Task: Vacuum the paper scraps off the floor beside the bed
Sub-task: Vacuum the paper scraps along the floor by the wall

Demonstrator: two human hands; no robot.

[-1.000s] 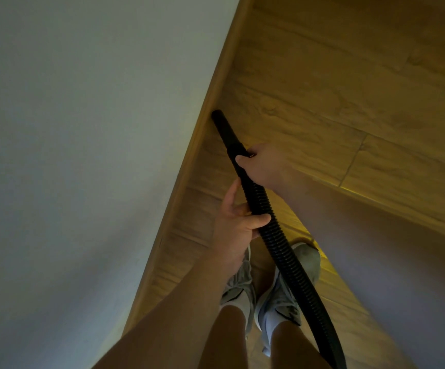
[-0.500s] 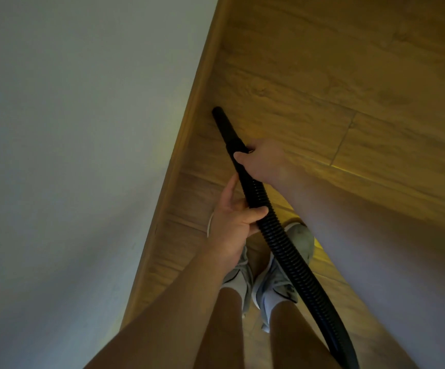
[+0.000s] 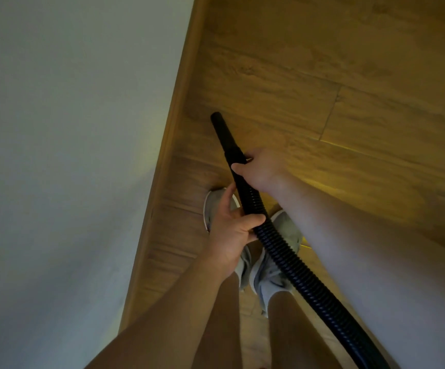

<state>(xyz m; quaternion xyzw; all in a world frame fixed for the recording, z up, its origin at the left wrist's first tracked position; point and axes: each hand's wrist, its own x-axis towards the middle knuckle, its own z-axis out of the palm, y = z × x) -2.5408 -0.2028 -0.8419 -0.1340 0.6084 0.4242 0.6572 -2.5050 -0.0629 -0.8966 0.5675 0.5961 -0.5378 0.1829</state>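
Gripping the hose (image 3: 282, 251) with both hands curled round it, right hand (image 3: 261, 170) behind the nozzle (image 3: 222, 137), left hand (image 3: 229, 233) lower, steer the tip low along the floor's (image 3: 296, 75) left edge; no paper scraps visible.

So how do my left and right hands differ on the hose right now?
The right hand grips up near the smooth nozzle; the left hand grips nearer the body, on the ribbed hose. The right hand shows its back; the left hand shows its thumb laid across the hose, with one finger straight beside it. Both hold the same black hose.
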